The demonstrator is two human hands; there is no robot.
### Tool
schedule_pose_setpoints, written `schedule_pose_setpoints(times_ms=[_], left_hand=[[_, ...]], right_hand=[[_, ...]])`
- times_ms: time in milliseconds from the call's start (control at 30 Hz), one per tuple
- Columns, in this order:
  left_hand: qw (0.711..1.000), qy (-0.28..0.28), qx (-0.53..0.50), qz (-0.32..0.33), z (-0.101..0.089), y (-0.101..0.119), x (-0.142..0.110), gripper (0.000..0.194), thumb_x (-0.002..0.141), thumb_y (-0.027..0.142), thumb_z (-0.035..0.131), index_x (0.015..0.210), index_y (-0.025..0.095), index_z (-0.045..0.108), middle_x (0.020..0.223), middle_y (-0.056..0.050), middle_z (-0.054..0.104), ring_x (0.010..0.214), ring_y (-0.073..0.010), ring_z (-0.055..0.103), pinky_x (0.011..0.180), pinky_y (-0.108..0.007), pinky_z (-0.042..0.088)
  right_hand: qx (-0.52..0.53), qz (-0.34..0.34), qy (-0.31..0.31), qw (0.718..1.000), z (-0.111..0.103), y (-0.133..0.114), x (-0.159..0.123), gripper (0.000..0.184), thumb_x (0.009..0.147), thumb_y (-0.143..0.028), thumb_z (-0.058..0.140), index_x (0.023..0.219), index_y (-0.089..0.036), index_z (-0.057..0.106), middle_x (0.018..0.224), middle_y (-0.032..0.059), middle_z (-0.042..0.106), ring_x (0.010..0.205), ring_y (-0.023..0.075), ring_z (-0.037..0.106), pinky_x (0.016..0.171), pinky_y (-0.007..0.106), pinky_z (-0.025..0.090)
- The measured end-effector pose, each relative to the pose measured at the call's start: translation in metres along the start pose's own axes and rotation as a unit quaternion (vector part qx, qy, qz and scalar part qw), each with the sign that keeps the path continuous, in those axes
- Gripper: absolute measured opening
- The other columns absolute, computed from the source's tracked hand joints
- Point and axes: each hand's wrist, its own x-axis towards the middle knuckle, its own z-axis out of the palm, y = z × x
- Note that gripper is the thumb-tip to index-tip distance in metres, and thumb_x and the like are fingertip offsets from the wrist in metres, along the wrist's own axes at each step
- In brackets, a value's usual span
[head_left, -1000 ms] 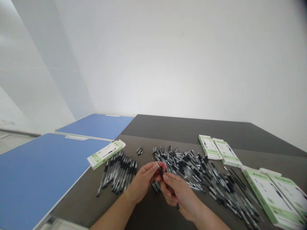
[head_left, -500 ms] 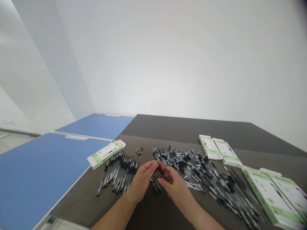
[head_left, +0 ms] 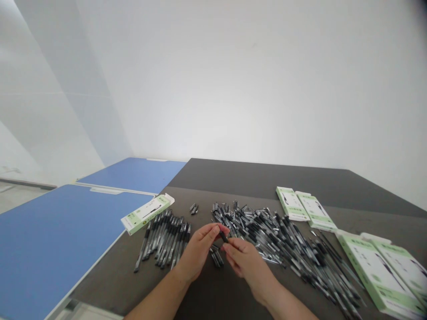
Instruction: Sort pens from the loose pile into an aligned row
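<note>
Between both hands, over the dark table, is a pen (head_left: 223, 237) of which only a short black part shows. My left hand (head_left: 200, 246) is closed, its thumb and fingers pinching the upper end. The lower end sits in the closed fingertips of my right hand (head_left: 245, 259). Just under the hands lie several short black pen parts (head_left: 216, 258). A neat row of clear pens with black grips (head_left: 166, 238) lies left of my left hand. Right of my hands spreads a large loose heap of pen parts (head_left: 267, 231).
A green and white pen box (head_left: 147, 213) lies beyond the row of pens. Two similar boxes (head_left: 305, 206) lie at the back right, more boxes (head_left: 376, 266) at the right edge. Several small caps (head_left: 194, 208) lie mid-table. Blue tables (head_left: 66, 240) adjoin on the left.
My right hand has shifted its grip: its fingers, spread around the pen's lower end before, are now drawn together on it. The left hand has hardly moved.
</note>
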Motion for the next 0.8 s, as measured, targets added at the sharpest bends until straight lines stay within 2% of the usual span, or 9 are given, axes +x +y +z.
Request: schedule_pose_setpoints(times_ms=[100, 167, 267, 367, 467, 533, 600, 700, 800], left_hand=[[0.999, -0.028, -0.043, -0.013, 0.0, 0.0002, -0.0014, 0.022, 0.078, 0.035, 0.061, 0.083, 0.015, 0.069, 0.082, -0.006, 0.065, 0.082, -0.0177, 0.058, 0.081, -0.027, 0.043], [0.998, -0.033, -0.057, -0.021, 0.0001, -0.0008, -0.0011, 0.024, 0.078, 0.037, 0.06, 0.083, 0.015, 0.068, 0.081, -0.005, 0.065, 0.08, -0.0172, 0.058, 0.078, -0.027, 0.044], [0.999, 0.002, -0.035, -0.011, 0.0008, -0.0035, 0.0014, 0.023, 0.077, 0.037, 0.062, 0.083, 0.015, 0.068, 0.082, -0.005, 0.066, 0.081, -0.0172, 0.059, 0.08, -0.027, 0.043], [0.999, 0.029, -0.011, 0.006, 0.002, -0.0049, 0.0027, 0.022, 0.075, 0.035, 0.064, 0.082, 0.014, 0.069, 0.084, -0.006, 0.067, 0.087, -0.0185, 0.059, 0.086, -0.028, 0.041], [0.999, 0.0, -0.037, -0.005, 0.0029, -0.0035, 0.001, 0.023, 0.076, 0.036, 0.063, 0.082, 0.015, 0.068, 0.082, -0.006, 0.066, 0.081, -0.0174, 0.058, 0.078, -0.027, 0.044], [0.997, -0.026, -0.064, -0.016, 0.0031, -0.0027, -0.0001, 0.023, 0.079, 0.036, 0.059, 0.083, 0.015, 0.067, 0.081, -0.005, 0.065, 0.076, -0.0158, 0.058, 0.073, -0.026, 0.045], [0.997, -0.029, -0.066, -0.017, 0.0032, -0.003, 0.0, 0.022, 0.081, 0.036, 0.057, 0.083, 0.015, 0.066, 0.08, -0.004, 0.064, 0.076, -0.0156, 0.057, 0.074, -0.026, 0.045], [1.0, 0.016, -0.022, -0.001, 0.0032, -0.0055, 0.0024, 0.021, 0.079, 0.034, 0.06, 0.082, 0.015, 0.067, 0.083, -0.005, 0.065, 0.084, -0.0173, 0.058, 0.084, -0.028, 0.042], [0.999, 0.03, -0.005, 0.014, 0.003, -0.0075, 0.0041, 0.022, 0.077, 0.035, 0.062, 0.083, 0.014, 0.068, 0.085, -0.006, 0.066, 0.088, -0.0186, 0.058, 0.087, -0.029, 0.041]], right_hand=[[0.146, 0.082, -0.126, 0.978, -0.0028, -0.0028, -0.004, 0.03, 0.076, -0.047, 0.057, 0.075, -0.016, 0.054, 0.045, -0.0118, 0.033, 0.032, 0.0022, 0.016, 0.035, 0.019, 0.011], [0.165, 0.098, -0.151, 0.97, -0.003, -0.0039, -0.0051, 0.031, 0.077, -0.047, 0.056, 0.078, -0.016, 0.055, 0.045, -0.0114, 0.035, 0.032, 0.0022, 0.015, 0.035, 0.019, 0.011], [0.056, 0.019, -0.042, 0.997, -0.0004, -0.0031, -0.0026, 0.03, 0.075, -0.045, 0.058, 0.085, -0.016, 0.059, 0.053, -0.0076, 0.046, 0.036, 0.0041, 0.027, 0.038, 0.02, 0.018], [-0.053, -0.059, 0.054, 0.995, 0.0012, -0.002, 0.0, 0.025, 0.069, -0.039, 0.066, 0.078, -0.016, 0.061, 0.057, -0.0061, 0.047, 0.047, 0.0065, 0.037, 0.043, 0.02, 0.023], [0.047, 0.021, -0.039, 0.998, -0.001, -0.003, -0.0012, 0.026, 0.074, -0.043, 0.059, 0.073, -0.016, 0.057, 0.048, -0.0098, 0.036, 0.037, 0.0042, 0.024, 0.038, 0.02, 0.016], [0.134, 0.087, -0.121, 0.98, -0.003, -0.0038, -0.0027, 0.027, 0.076, -0.045, 0.056, 0.076, -0.018, 0.054, 0.046, -0.0118, 0.032, 0.033, 0.0032, 0.015, 0.036, 0.02, 0.011], [0.144, 0.101, -0.141, 0.974, -0.0038, -0.0037, -0.0026, 0.028, 0.078, -0.046, 0.052, 0.076, -0.018, 0.053, 0.046, -0.0113, 0.035, 0.032, 0.0032, 0.015, 0.036, 0.021, 0.011], [0.012, 0.015, -0.013, 1.0, -0.0024, -0.0015, 0.0009, 0.028, 0.075, -0.045, 0.056, 0.08, -0.018, 0.054, 0.053, -0.0079, 0.045, 0.036, 0.0048, 0.028, 0.038, 0.021, 0.017], [-0.095, -0.067, 0.085, 0.99, -0.0007, 0.0008, 0.0037, 0.025, 0.069, -0.04, 0.064, 0.074, -0.017, 0.057, 0.055, -0.0065, 0.046, 0.046, 0.0069, 0.038, 0.042, 0.021, 0.023]])
